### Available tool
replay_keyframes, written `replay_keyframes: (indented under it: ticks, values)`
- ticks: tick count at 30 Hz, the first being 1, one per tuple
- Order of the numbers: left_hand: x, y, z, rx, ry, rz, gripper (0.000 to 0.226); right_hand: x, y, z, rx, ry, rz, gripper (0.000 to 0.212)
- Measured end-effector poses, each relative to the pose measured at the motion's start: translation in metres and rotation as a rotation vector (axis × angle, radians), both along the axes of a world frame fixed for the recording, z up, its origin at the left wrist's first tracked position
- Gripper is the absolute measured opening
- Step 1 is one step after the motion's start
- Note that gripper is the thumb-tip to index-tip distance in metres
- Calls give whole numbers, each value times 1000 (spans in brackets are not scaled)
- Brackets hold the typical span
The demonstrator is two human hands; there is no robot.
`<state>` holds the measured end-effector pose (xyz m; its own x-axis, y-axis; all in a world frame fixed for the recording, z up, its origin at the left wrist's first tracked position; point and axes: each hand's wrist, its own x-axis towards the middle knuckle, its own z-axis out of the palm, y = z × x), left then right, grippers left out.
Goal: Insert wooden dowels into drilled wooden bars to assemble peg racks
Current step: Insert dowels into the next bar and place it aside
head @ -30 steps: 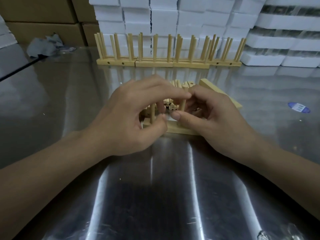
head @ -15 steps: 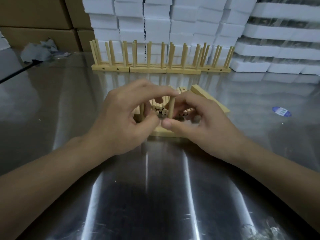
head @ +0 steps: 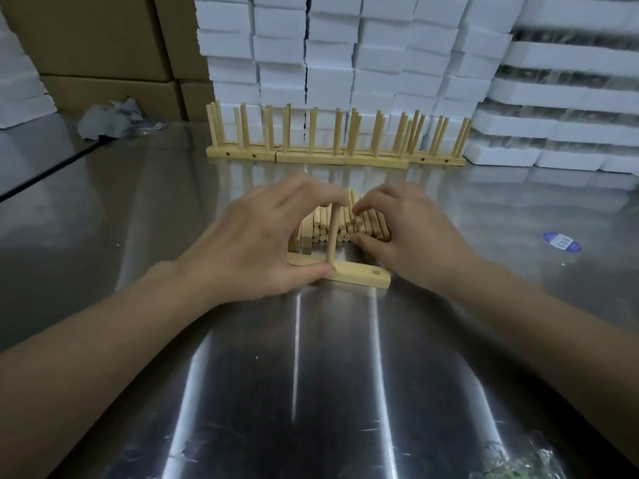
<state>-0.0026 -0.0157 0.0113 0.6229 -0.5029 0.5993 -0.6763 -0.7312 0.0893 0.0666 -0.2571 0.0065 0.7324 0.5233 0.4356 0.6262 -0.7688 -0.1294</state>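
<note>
Steel table (head: 311, 392) before you, white foam boxes (head: 345, 46) stacked along its far edge; your left hand (head: 252, 250) arches its fingertips over the top of the upright dowel (head: 332, 236) and bears down on it, thumb braced on the near face of the drilled bar (head: 359, 277), so peg and bar are squeezed together; your right hand (head: 411, 236) curls its fingers into the loose dowels (head: 349, 223) heaped just behind the bar, though whether it has one pinched I cannot tell; the bar lies mid-table, one hole (head: 376, 272) at its right end empty, its left end hidden under your palm; this rack looks part done; finished racks (head: 332, 146) line the far edge, and many loose pegs remain
</note>
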Motion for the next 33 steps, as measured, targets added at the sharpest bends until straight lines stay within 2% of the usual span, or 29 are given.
replay_keyframes:
  ticks: [8, 11, 13, 15, 17, 19, 25, 33]
  values:
    - [-2, -2, -1, 17, 14, 52, 75, -12, 3, -3, 86, -168, -60, 19]
    - [0, -1, -3, 16, -11, 58, 74, -16, 0, 7, 387, -215, -64, 17]
    - [0, -3, -6, -63, -23, 64, 69, -19, -6, 14, 680, -85, 0, 14]
    - [-1, -8, -8, -240, 21, 102, 67, -24, -10, 20, 941, 119, 86, 14]
    - [0, -11, -9, -429, 87, 117, 61, -28, -13, 21, 1079, 258, 139, 17]
    - [0, -12, -10, -538, 142, 116, 51, -29, -14, 20, 1144, 341, 153, 20]
    - [3, -13, -9, -675, 179, 85, 13, -27, -13, 15, 1231, 451, 217, 23]
    - [-2, -15, -5, -698, 130, 93, 14, -26, -15, 17, 1259, 525, 296, 24]
